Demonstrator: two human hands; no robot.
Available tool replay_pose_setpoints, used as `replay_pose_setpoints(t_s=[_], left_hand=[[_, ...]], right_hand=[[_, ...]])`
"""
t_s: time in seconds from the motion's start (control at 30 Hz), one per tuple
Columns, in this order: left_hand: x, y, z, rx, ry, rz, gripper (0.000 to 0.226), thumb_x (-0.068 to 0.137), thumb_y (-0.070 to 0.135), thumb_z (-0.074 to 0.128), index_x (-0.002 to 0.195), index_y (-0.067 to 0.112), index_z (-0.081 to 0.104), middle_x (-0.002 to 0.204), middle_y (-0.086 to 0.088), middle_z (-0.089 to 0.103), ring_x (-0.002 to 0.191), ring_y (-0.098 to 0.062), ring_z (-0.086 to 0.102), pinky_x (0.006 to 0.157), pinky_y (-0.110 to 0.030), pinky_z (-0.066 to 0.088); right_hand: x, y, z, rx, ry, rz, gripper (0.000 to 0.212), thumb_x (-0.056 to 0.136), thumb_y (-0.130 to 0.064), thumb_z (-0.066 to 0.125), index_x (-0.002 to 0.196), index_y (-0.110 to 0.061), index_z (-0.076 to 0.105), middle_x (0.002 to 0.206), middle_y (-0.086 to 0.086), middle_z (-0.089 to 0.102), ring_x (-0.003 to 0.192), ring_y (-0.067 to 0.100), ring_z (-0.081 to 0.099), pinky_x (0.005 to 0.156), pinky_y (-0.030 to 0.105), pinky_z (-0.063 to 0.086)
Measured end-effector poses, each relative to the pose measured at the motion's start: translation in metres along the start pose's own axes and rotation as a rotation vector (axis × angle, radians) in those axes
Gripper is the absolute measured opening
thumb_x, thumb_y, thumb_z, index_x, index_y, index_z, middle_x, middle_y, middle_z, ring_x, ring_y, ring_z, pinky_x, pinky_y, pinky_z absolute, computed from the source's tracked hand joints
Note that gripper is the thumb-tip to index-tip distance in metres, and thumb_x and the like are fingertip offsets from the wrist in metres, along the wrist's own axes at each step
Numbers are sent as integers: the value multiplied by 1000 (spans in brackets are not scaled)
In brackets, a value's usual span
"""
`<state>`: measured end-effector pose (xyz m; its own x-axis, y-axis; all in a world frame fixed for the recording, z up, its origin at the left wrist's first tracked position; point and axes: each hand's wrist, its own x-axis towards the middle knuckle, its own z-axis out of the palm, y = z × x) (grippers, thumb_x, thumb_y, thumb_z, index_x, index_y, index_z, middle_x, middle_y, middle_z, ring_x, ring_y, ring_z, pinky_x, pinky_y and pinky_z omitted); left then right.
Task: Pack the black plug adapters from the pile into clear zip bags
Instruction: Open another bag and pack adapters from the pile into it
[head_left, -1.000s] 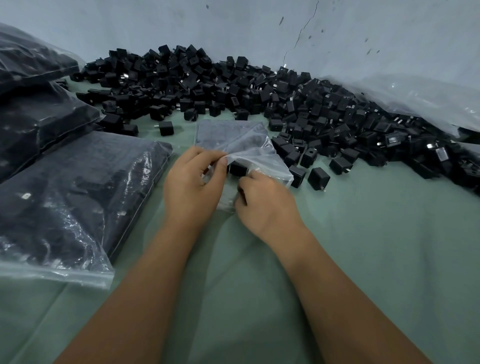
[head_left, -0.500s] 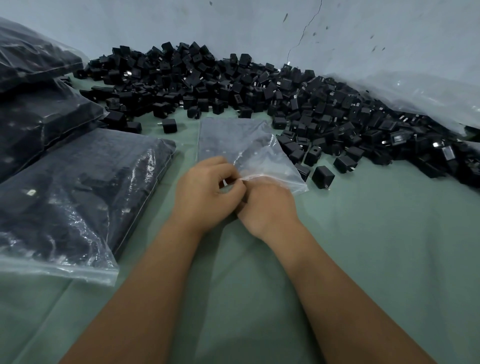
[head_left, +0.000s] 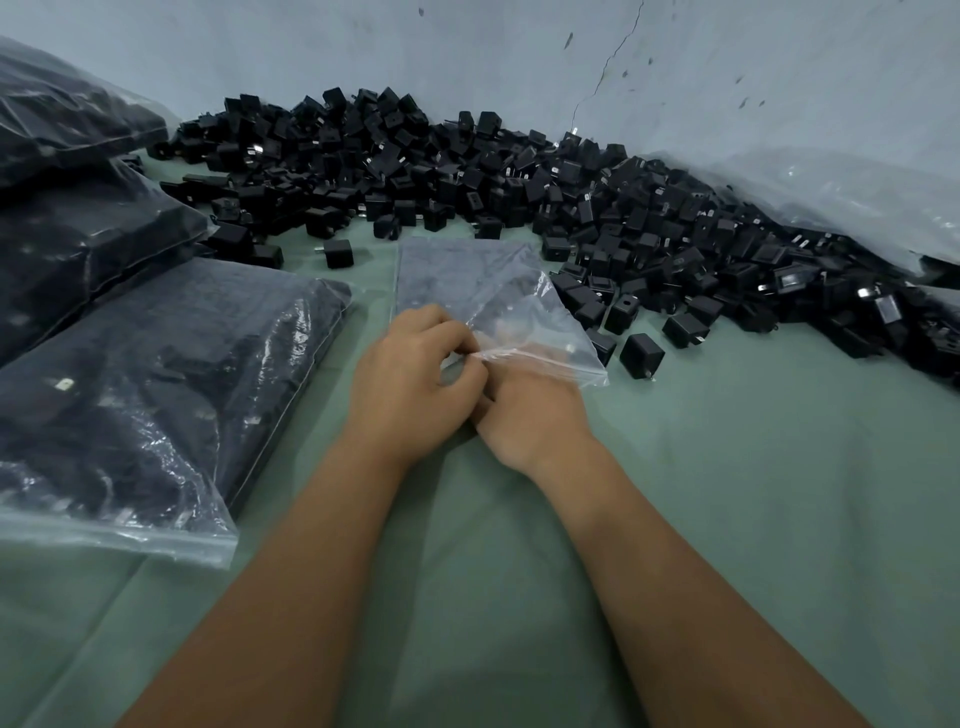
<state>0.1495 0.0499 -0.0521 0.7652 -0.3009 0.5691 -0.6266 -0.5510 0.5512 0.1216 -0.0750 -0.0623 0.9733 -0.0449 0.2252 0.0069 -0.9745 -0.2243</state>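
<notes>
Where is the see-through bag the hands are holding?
In the head view the clear zip bag lies mid-table on the green cloth, its near edge pinched by the left hand, just before the adapter pile.

black plug adapters, clear zip bag, pale green cloth

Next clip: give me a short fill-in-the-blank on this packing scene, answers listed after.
1. Both hands work at the near edge of the clear zip bag, which lies on the ____ cloth.
2. The pile of adapters is ____ in colour.
3. The filled bags lie on the person's ____ side.
4. The left hand ____ the bag's edge.

Answers: green; black; left; pinches
</notes>
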Motion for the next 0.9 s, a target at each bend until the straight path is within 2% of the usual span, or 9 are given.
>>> replay_pose_setpoints(t_s=[0.1,0.2,0.3,0.37,0.5,0.57,0.63,0.73,0.9], left_hand=[[0,0,1,22,-5,4,18,77,27,53,78,15,66,84,9,56,86,-16,53,69,-35,45],[1,-2,1,13,-12,-18,22,82,28,49,84,14,66,92,6,61,94,-17,54,75,-37,46],[3,-6,1,13,-66,-29,29,87,30,42,95,15,65,101,5,65,103,-18,52,83,-42,45],[3,-8,1,15,-107,-38,32,88,32,40,99,16,66,101,4,66,103,-18,52,84,-41,44],[2,-10,4,53,-182,-14,26,90,32,48,99,19,68,99,5,67,102,-18,53,80,-31,38],[2,-11,5,61,-209,-13,18,93,28,56,102,22,70,103,7,69,104,-17,53,83,-30,38],[1,-11,5,62,-235,-11,17,91,28,60,102,23,72,108,7,69,107,-18,54,91,-32,41],[1,-11,5,70,-255,8,19,90,30,60,103,24,73,112,8,69,110,-18,53,96,-33,41],[2,-11,4,72,-232,-11,25,99,34,52,106,23,73,107,7,70,106,-19,55,91,-34,42]], right_hand=[[1,0,1,-59,-28,-9,26,96,-37,37,110,-27,56,114,0,61,112,25,50,84,34,36],[-2,-1,-4,-47,56,-35,24,94,-35,41,105,-25,59,103,0,65,96,25,58,70,31,35],[-11,-3,-18,17,325,-221,17,86,-18,51,89,-13,66,86,4,68,79,27,62,64,30,38],[-16,-2,-26,130,630,-357,17,79,-9,51,70,-5,65,68,7,62,63,27,57,57,28,39],[-13,23,-37,211,923,-128,25,76,-8,46,85,-4,68,84,10,59,77,27,53,60,35,42],[-11,45,-36,215,855,126,38,77,-7,45,107,-10,68,105,11,56,96,25,48,75,37,44],[-11,68,-32,200,635,383,45,84,-10,48,125,-22,60,124,10,48,113,26,42,94,37,40],[-11,86,-23,281,351,595,44,89,-19,48,131,-30,54,124,7,50,120,28,41,101,38,36],[-11,75,-29,647,623,543,28,84,-15,62,107,-28,54,105,-2,61,99,18,60,83,31,51]])
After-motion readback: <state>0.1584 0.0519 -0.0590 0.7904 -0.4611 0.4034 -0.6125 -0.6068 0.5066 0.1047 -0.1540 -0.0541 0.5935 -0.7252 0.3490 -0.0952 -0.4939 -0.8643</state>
